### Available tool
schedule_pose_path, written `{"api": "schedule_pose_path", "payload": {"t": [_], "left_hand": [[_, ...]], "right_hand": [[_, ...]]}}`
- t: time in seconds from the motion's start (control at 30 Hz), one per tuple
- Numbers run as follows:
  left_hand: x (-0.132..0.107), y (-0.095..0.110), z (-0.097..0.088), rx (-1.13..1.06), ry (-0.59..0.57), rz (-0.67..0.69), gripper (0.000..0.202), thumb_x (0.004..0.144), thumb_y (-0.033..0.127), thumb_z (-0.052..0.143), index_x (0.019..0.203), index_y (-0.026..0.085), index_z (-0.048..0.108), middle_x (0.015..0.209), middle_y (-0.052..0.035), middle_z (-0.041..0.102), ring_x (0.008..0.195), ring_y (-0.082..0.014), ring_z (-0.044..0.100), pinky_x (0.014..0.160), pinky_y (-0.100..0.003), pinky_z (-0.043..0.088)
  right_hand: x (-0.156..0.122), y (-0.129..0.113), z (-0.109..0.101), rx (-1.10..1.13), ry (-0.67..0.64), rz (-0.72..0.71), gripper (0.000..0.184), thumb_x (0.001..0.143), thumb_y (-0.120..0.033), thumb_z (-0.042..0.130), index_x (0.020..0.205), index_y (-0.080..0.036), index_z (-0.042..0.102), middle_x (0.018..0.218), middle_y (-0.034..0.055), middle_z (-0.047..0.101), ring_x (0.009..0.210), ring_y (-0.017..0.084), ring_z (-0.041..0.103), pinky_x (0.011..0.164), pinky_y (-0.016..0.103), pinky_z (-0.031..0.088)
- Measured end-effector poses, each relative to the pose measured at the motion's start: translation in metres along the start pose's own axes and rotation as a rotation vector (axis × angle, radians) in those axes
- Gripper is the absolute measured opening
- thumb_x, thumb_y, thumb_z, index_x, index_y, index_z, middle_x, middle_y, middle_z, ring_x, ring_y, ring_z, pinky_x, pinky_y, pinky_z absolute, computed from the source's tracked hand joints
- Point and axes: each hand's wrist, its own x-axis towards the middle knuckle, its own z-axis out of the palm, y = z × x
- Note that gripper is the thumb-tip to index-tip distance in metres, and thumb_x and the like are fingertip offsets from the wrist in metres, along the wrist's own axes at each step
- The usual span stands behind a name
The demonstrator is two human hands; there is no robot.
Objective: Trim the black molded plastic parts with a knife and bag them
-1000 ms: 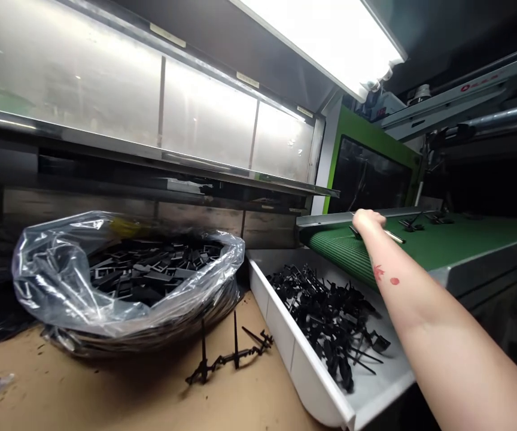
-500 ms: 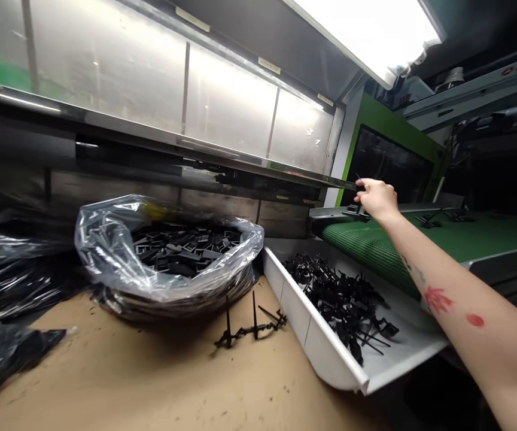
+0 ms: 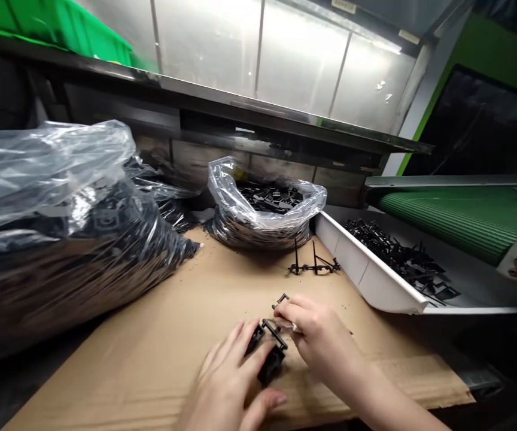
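Note:
Low over the cardboard, my left hand (image 3: 234, 380) has its fingers bent over a black moulded plastic part (image 3: 271, 365) with boxy pieces and a thin bar. On the far side of that part, my right hand (image 3: 316, 329) is closed, its fingertips pinching a black end piece that pokes out beyond them. Whether this end piece is joined to the rest is hidden by the fingers. Farther back on the cardboard lies a black plastic sprue (image 3: 315, 267) with thin upright rods, apart from both hands.
An open clear bag (image 3: 267, 224) of black parts stands at the back. Left of it bulges a larger filled bag (image 3: 70, 239). A white tray (image 3: 366, 275) with tangled black parts sits right, beneath a green conveyor belt (image 3: 447, 215). A metal shelf edge (image 3: 240, 102) crosses above.
My right hand has come from the conveyor back to the cardboard. My left hand has entered view, over the black part. The view has swung left, showing the large bag and green bin.

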Motion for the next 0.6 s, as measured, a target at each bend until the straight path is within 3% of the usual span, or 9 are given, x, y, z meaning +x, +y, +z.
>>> {"api": "schedule_pose_path", "payload": {"t": [0.07, 0.17, 0.27, 0.37, 0.47, 0.6], "left_hand": [[0.005, 0.004, 0.001, 0.030, -0.096, -0.023, 0.037, 0.078, 0.036, 0.054, 0.112, 0.021, 0.058, 0.116, -0.0132, 0.059, 0.102, -0.0316, 0.057, 0.082, -0.046, 0.049], [0.005, 0.005, 0.004, 0.004, -0.137, -0.043, 0.032, 0.081, 0.026, 0.049, 0.111, 0.020, 0.059, 0.114, -0.0131, 0.060, 0.103, -0.0288, 0.057, 0.087, -0.047, 0.045], [0.001, 0.004, 0.005, 0.007, -0.108, -0.046, 0.028, 0.083, 0.027, 0.046, 0.106, 0.022, 0.062, 0.119, -0.0103, 0.056, 0.106, -0.0285, 0.054, 0.087, -0.049, 0.045], [-0.001, 0.003, 0.006, 0.028, -0.100, -0.030, 0.029, 0.084, 0.030, 0.044, 0.106, 0.022, 0.061, 0.121, -0.0095, 0.055, 0.107, -0.0286, 0.054, 0.087, -0.049, 0.045], [0.003, 0.005, 0.009, 0.029, -0.095, -0.015, 0.030, 0.081, 0.034, 0.050, 0.107, 0.023, 0.061, 0.122, -0.0098, 0.054, 0.110, -0.0326, 0.050, 0.083, -0.053, 0.046], [0.017, 0.016, 0.008, -0.002, -0.015, -0.158, 0.019, 0.068, 0.021, 0.066, 0.086, 0.025, 0.068, 0.113, -0.0081, 0.061, 0.104, -0.0371, 0.050, 0.078, -0.056, 0.044]], "right_hand": [[0.005, -0.012, 0.002, 0.008, -0.100, 0.008, 0.011, 0.083, -0.017, 0.051, 0.078, -0.013, 0.060, 0.077, 0.0005, 0.061, 0.074, 0.012, 0.058, 0.068, 0.031, 0.046], [0.013, -0.012, -0.006, 0.093, -0.263, 0.050, 0.014, 0.082, -0.027, 0.054, 0.080, -0.013, 0.059, 0.083, 0.0007, 0.061, 0.077, 0.013, 0.058, 0.071, 0.033, 0.046], [0.022, 0.024, -0.015, 0.242, -0.342, 0.238, 0.021, 0.086, -0.030, 0.047, 0.097, -0.013, 0.055, 0.089, 0.0020, 0.060, 0.072, 0.011, 0.059, 0.063, 0.029, 0.049], [0.028, 0.071, -0.019, 0.385, -0.389, 0.407, 0.024, 0.086, -0.031, 0.048, 0.102, -0.013, 0.053, 0.092, 0.0030, 0.060, 0.073, 0.012, 0.060, 0.063, 0.029, 0.050], [0.025, 0.099, -0.025, 0.492, -0.321, 0.478, 0.024, 0.086, -0.031, 0.048, 0.100, -0.013, 0.054, 0.092, 0.0029, 0.060, 0.073, 0.011, 0.059, 0.062, 0.029, 0.050], [0.019, 0.102, -0.047, 0.522, -0.011, 0.482, 0.030, 0.087, -0.037, 0.043, 0.105, -0.014, 0.050, 0.091, 0.0030, 0.059, 0.065, 0.009, 0.057, 0.055, 0.025, 0.048]]}}
